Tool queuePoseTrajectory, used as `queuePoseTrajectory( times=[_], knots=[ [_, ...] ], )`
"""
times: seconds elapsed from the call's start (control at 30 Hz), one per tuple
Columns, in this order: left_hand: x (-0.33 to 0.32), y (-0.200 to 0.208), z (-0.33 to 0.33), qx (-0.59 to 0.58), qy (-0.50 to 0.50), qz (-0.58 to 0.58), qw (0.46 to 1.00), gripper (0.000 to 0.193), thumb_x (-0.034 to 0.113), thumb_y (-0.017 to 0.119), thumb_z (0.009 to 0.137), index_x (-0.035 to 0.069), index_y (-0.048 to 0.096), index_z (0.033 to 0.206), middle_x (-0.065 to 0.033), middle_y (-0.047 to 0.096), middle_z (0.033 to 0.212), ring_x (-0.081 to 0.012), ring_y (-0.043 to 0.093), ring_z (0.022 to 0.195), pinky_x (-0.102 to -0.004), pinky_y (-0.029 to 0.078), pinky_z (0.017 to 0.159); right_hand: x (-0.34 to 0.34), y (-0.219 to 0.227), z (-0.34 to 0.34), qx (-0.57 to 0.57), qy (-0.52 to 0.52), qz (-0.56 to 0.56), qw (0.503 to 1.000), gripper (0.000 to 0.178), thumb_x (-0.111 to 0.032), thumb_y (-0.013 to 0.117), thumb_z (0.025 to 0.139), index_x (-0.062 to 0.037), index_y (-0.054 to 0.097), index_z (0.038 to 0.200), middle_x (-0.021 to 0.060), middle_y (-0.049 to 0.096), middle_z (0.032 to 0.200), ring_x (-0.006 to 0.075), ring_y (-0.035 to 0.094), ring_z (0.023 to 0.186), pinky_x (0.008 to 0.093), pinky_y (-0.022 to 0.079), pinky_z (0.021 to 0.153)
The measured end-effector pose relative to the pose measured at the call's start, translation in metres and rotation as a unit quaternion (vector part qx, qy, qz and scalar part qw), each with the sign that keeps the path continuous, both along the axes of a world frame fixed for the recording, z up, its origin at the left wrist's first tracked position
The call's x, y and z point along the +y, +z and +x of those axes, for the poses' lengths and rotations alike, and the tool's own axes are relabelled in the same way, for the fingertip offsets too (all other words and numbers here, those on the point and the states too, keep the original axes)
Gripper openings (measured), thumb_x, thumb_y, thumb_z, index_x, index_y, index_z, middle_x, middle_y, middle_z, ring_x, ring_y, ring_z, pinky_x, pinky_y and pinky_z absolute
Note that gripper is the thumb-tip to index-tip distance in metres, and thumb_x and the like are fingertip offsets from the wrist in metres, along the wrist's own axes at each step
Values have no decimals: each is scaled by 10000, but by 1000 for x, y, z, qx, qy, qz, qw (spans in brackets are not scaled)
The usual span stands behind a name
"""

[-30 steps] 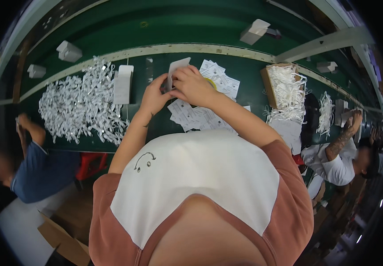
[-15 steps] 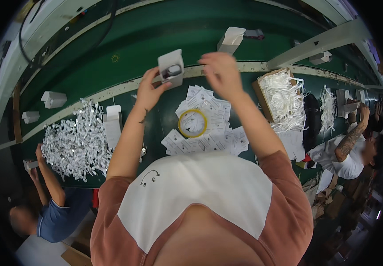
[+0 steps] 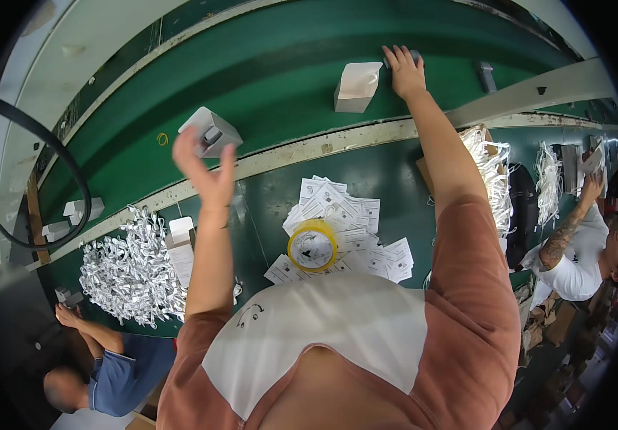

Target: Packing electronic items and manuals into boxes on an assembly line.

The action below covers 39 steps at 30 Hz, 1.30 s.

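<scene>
Head view: left hand (image 3: 207, 173), raised and blurred, spreads wide, empty, by an open white box (image 3: 229, 135); right arm stretches forward, hand (image 3: 407, 74) over a dark object (image 3: 416, 55), grip unclear.

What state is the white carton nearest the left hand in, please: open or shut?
The white carton is open: its flap is raised, and a grey item shows inside.

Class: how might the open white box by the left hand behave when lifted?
The white box looks like card: probably stiff, given its straight edges. The grey item inside could slide out if tilted, as one end gapes.
</scene>
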State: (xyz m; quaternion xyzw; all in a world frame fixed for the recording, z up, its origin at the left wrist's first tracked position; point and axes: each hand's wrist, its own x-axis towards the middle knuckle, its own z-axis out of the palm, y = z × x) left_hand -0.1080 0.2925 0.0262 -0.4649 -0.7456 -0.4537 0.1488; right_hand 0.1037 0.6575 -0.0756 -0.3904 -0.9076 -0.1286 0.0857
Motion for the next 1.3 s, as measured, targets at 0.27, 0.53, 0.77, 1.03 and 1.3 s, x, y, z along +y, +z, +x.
queuePoseTrajectory(
  times=[0.27,0.53,0.77,1.03,1.3],
  knots=[
    [134,-35,59,-267,-266,-144,915,927,188,717,643,99,153,1372,-207,216,1382,-339,227,1283,-382,243,1037,-56,75,10,203,-30,-195,959,427,-119,576,794,-164,450,1200,76,538,1070,189,545,974,377,425,851],
    [108,-17,92,-264,-299,-148,905,600,166,701,680,36,423,1196,-145,486,1138,-303,474,1072,-339,399,908,-184,140,14,690,69,-385,609,420,-93,671,752,-74,447,1107,48,496,942,123,503,840,240,420,730],
    [27,18,96,-396,-274,-103,870,564,61,710,674,25,442,1169,-136,513,1092,-234,545,994,-325,501,796,-248,141,11,435,223,-144,860,322,-221,712,675,-120,584,952,105,522,998,275,504,907,351,420,765],
    [-67,-16,64,-447,-171,-176,860,570,-31,658,700,40,420,1213,-92,522,1130,-174,529,1014,-296,460,854,-269,38,52,163,32,-418,893,205,-197,695,699,-54,615,823,82,588,825,215,574,740,303,459,644],
    [-94,-11,68,-313,-135,-198,919,584,217,677,736,61,417,1235,-154,419,1268,-267,422,1157,-343,387,912,-269,41,60,227,31,-460,858,147,-167,665,716,-37,601,741,91,597,718,229,584,668,314,463,614]
  ],
)
